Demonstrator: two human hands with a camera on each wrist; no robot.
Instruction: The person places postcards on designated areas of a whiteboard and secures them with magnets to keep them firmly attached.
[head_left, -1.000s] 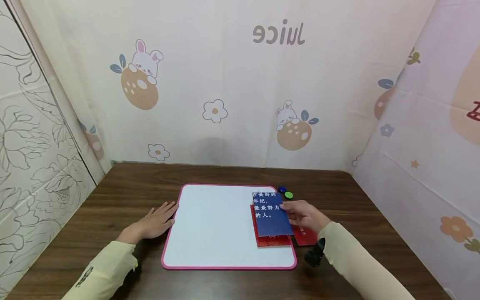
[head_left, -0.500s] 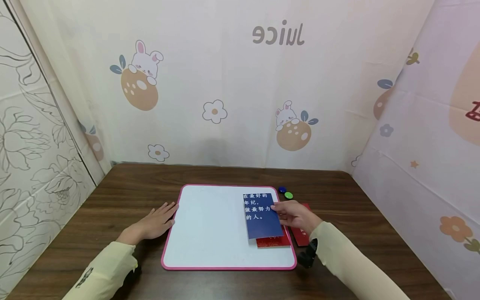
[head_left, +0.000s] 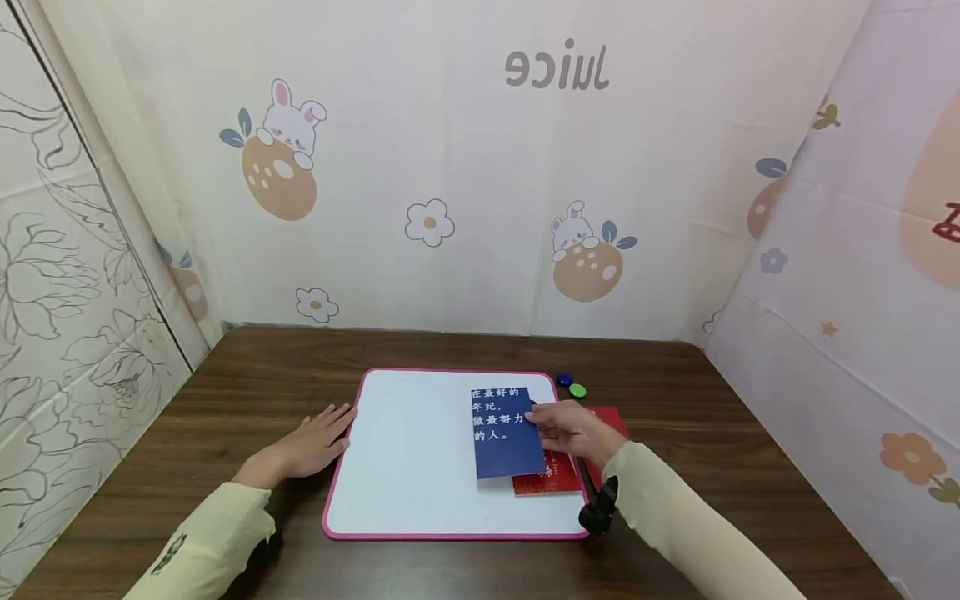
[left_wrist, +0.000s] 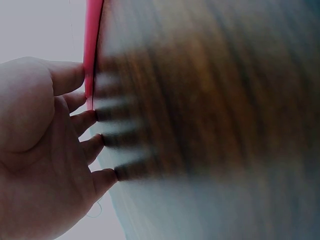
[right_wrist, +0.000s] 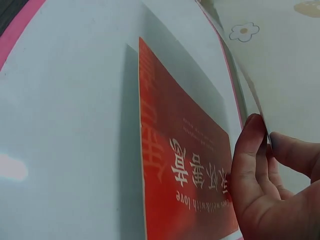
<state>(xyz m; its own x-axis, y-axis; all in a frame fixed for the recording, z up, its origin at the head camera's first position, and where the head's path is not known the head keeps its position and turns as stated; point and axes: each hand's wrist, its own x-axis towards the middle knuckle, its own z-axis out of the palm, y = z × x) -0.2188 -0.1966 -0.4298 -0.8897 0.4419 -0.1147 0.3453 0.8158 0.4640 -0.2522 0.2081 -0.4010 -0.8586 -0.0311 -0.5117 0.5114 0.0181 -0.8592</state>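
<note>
My right hand (head_left: 577, 429) pinches the right edge of a blue card (head_left: 506, 454) with white Chinese characters, held over the pink-rimmed whiteboard (head_left: 412, 467). The right wrist view shows the card's thin edge (right_wrist: 252, 90) between thumb and fingers. Partly behind it, a red card (head_left: 555, 479) with light lettering lies on the board's right side. Another red card (head_left: 611, 417) is on the table to the right, mostly covered by the right hand and wrist. At the board's left rim (left_wrist: 91, 45), my left hand (head_left: 318, 442) rests with extended fingers, fingertips at the edge.
A blue round magnet-like disc (head_left: 565, 379) and a green one (head_left: 577, 390) lie beyond the board's upper right corner. The brown wooden table (head_left: 450, 571) ends at a printed cloth backdrop (head_left: 480, 275). A black camera mount (head_left: 598, 508) hangs at the right wrist.
The right hand has carried the blue card leftward over the whiteboard, exposing more of the red card on the board. The left hand has stayed in place.
</note>
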